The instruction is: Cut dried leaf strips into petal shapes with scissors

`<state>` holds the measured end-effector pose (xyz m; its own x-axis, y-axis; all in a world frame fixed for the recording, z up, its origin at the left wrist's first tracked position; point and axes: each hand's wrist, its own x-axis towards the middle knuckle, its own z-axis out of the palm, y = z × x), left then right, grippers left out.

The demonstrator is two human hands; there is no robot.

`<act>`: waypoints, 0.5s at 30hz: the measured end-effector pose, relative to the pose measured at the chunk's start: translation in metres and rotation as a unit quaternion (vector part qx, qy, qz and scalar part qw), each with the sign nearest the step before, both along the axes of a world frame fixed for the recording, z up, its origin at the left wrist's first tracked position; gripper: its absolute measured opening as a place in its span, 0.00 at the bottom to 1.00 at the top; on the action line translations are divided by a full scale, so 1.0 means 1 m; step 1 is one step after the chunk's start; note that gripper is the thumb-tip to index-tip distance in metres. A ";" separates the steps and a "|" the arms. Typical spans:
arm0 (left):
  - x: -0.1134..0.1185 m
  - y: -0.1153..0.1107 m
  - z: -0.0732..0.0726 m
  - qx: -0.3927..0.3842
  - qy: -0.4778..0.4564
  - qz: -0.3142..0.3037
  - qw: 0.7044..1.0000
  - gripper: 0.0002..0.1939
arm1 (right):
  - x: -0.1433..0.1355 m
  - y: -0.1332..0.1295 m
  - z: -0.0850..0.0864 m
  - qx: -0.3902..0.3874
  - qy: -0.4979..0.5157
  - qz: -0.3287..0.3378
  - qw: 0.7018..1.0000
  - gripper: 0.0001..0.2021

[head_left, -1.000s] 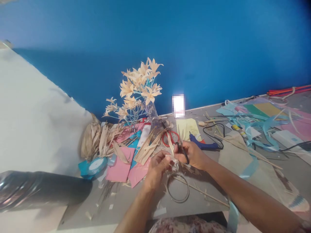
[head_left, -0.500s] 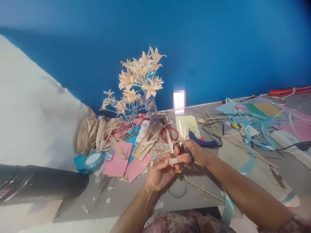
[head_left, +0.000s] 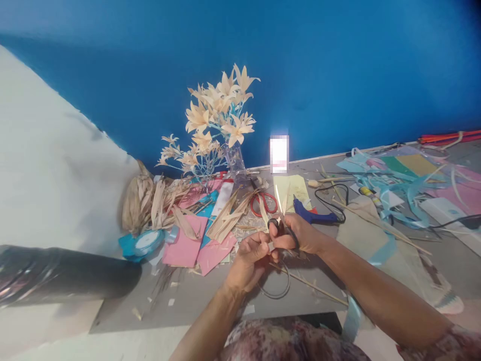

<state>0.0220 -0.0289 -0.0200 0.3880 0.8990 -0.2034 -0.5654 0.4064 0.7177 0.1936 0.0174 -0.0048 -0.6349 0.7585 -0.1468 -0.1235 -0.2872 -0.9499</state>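
Note:
In the head view my right hand (head_left: 302,234) is closed round black-handled scissors (head_left: 289,235), whose open blades point up and away from me. My left hand (head_left: 251,255) pinches a small pale strip of dried husk (head_left: 271,246), and the right hand's fingers meet it there. Part of the strip is hidden by the fingers. Just beyond the hands lie a blue glue gun (head_left: 313,212), a sheet of yellow paper (head_left: 296,186) and red-handled scissors (head_left: 257,200).
Husk flowers (head_left: 235,129) stand in a clear vase (head_left: 235,163) against the blue wall. At left are dried husks (head_left: 137,208), pink paper (head_left: 185,245) and a blue ribbon roll (head_left: 145,243). Light blue ribbons (head_left: 408,200) tangle at right. A dark cylinder (head_left: 71,276) juts in from the left.
The pale strip has slid or turned between my hands, so less of it shows. My left fingers have closed in nearer the right hand. The view has shifted slightly.

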 end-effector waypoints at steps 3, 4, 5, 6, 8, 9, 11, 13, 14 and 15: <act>-0.004 -0.001 -0.003 0.005 -0.064 -0.036 0.997 0.18 | 0.001 0.001 -0.005 -0.023 0.031 0.014 0.999 0.11; -0.006 -0.001 -0.004 -0.003 -0.083 -0.039 0.996 0.18 | 0.001 0.001 -0.007 -0.020 0.040 0.012 0.999 0.11; -0.007 -0.001 -0.004 -0.012 -0.096 -0.038 0.995 0.19 | 0.001 0.001 -0.008 -0.018 0.050 0.010 0.999 0.11; -0.009 -0.001 -0.004 -0.018 -0.102 -0.036 0.994 0.21 | 0.001 0.001 -0.009 -0.016 0.057 0.007 0.998 0.11; -0.011 -0.001 -0.004 -0.015 -0.082 -0.030 0.996 0.26 | -0.001 0.001 -0.009 -0.008 0.053 0.000 0.999 0.10; -0.011 -0.002 -0.004 -0.006 -0.057 -0.027 0.998 0.29 | -0.002 0.001 -0.008 -0.001 0.039 -0.003 0.999 0.10; -0.011 -0.004 -0.002 0.007 -0.001 -0.014 1.000 0.27 | -0.003 0.001 -0.006 0.022 -0.002 -0.015 1.000 0.09; -0.009 -0.005 0.000 0.008 0.052 0.002 0.999 0.20 | -0.002 0.001 -0.004 0.050 -0.042 -0.035 0.997 0.08; -0.008 -0.005 0.001 0.007 0.070 0.006 0.997 0.17 | -0.002 0.002 -0.004 0.068 -0.057 -0.047 0.995 0.07; -0.007 -0.005 0.002 0.006 0.079 0.008 0.997 0.15 | -0.001 0.002 -0.004 0.084 -0.066 -0.056 0.993 0.07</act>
<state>0.0155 -0.0340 -0.0183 0.3373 0.9074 -0.2506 -0.4519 0.3896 0.8025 0.1924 0.0194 -0.0085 -0.5292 0.8439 -0.0880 -0.0172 -0.1144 -0.9933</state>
